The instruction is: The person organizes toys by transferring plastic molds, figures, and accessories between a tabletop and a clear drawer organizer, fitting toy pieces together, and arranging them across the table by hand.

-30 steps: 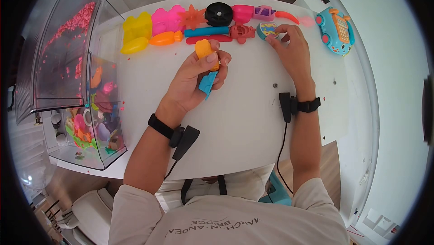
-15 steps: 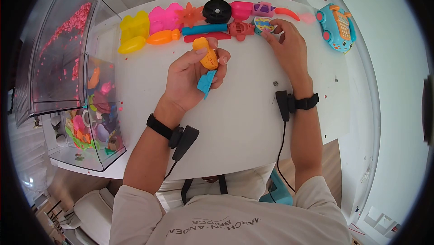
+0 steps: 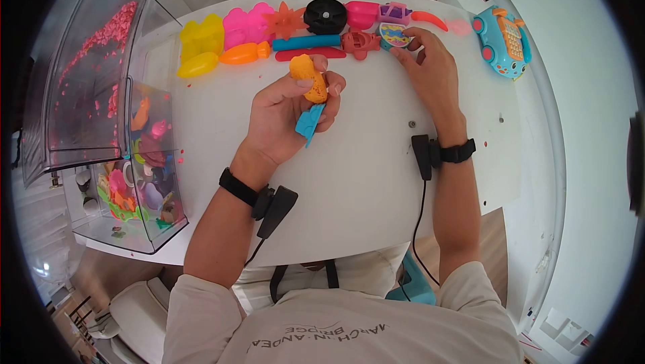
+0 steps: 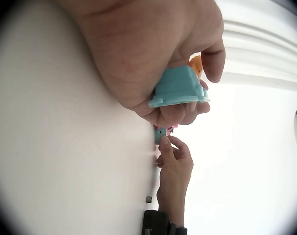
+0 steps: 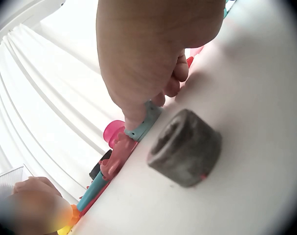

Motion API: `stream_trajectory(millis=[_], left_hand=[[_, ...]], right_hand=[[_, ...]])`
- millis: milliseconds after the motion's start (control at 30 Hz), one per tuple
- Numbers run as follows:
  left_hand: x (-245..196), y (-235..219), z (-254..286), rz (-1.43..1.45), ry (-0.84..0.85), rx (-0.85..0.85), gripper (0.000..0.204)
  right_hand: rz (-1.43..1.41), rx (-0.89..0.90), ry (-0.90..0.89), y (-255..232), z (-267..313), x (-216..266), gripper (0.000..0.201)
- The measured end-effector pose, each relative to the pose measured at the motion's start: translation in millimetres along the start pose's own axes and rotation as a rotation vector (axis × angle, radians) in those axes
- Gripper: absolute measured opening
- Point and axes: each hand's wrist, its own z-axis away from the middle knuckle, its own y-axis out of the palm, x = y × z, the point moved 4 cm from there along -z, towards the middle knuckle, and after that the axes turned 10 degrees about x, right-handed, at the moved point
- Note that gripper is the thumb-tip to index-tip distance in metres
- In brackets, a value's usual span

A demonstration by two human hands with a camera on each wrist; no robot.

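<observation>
In the head view my left hand (image 3: 285,112) grips two toys above the table. One is an orange bumpy piece (image 3: 314,90), pinched by the thumb and fingers; the other is a light blue plastic piece (image 3: 309,122) lying lower against the palm. Its flat rim shows in the left wrist view, below the palm. At the right part of the toy row, my right hand (image 3: 431,71) pinches a teal toy with a colourful zigzag-patterned face (image 3: 394,34). The right wrist view has the thumb against the teal toy's side (image 5: 147,122), down at the table surface.
Beside the teal toy lie a reddish toy (image 3: 361,42), a purple toy (image 3: 394,12) and a red curved piece (image 3: 430,20). A black round piece (image 3: 325,16) sits farther left. Right stands a toy telephone (image 3: 502,45); left, clear bins (image 3: 156,229) hold toys. A grey cylinder (image 5: 185,147) stands nearby.
The right hand has shifted the teal toy slightly away from the body, up to the purple toy, and its patterned face has turned. The left hand keeps its two pieces almost still.
</observation>
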Motion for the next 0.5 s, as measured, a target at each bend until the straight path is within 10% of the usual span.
stream_trajectory(millis=[500], left_hand=[[1.4,-2.7,0.6,-0.016,0.003,-0.01,0.038]], right_hand=[[0.038,-0.008,0.028,0.2,-0.2,1.3,0.035]])
